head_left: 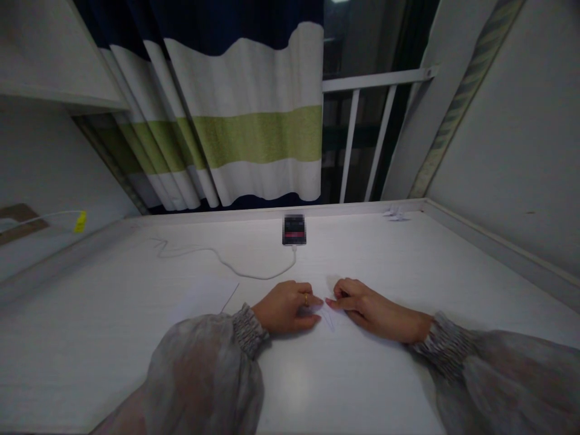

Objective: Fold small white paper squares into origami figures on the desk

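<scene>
A small folded piece of white paper [330, 320] lies flat on the white desk, with crease lines running to a point toward me. My left hand [286, 307], with a ring on one finger, presses the paper's upper left edge with an index fingertip, its thumb resting lower along the left side. From the other side my right hand [368, 309] pinches or presses the paper's upper edge, the other fingers curled. Both index fingertips almost meet at the top of the paper. Part of the paper is hidden under the fingers.
A white sheet [203, 299] with a thin dark line lies beside my left forearm. Farther back, a phone [294, 229] is plugged into a white cable [247, 276]. Small folded paper pieces [396, 214] sit at the back right. A curtain [254, 133] hangs behind the desk [299, 386].
</scene>
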The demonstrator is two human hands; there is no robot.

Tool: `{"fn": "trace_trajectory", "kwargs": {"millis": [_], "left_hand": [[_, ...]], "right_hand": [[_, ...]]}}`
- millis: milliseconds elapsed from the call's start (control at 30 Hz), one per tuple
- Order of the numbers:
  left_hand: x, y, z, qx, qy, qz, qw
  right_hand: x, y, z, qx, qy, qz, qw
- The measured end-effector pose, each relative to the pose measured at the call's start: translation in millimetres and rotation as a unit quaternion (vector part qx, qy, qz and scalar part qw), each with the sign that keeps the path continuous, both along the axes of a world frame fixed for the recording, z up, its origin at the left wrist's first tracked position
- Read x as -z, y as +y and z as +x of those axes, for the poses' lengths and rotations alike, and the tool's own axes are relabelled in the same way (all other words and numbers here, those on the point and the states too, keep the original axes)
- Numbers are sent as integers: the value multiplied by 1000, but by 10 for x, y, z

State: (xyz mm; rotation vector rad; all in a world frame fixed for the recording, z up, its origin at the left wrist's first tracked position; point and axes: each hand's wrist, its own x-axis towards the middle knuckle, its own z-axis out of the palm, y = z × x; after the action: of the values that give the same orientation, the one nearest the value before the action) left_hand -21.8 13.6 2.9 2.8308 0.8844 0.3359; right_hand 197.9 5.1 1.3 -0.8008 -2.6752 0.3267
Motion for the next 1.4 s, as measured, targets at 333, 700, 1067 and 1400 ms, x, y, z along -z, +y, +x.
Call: {"fn": "trace_trajectory", "kwargs": {"millis": [333, 700, 1067, 1400], "left_hand": [[-61, 16, 116, 32, 101, 80, 991], [-8, 41, 45, 35, 89, 77, 992], [-45, 20, 67, 28, 105, 89, 990], [-27, 34, 55, 27, 94, 77, 992]], "right_hand": [[8, -3, -71, 23, -112, 89, 990], [-41, 98, 111, -7, -32, -6, 999], [-4, 51, 79, -36, -34, 27, 998], [6, 19, -11, -18, -77, 55, 995]]}}
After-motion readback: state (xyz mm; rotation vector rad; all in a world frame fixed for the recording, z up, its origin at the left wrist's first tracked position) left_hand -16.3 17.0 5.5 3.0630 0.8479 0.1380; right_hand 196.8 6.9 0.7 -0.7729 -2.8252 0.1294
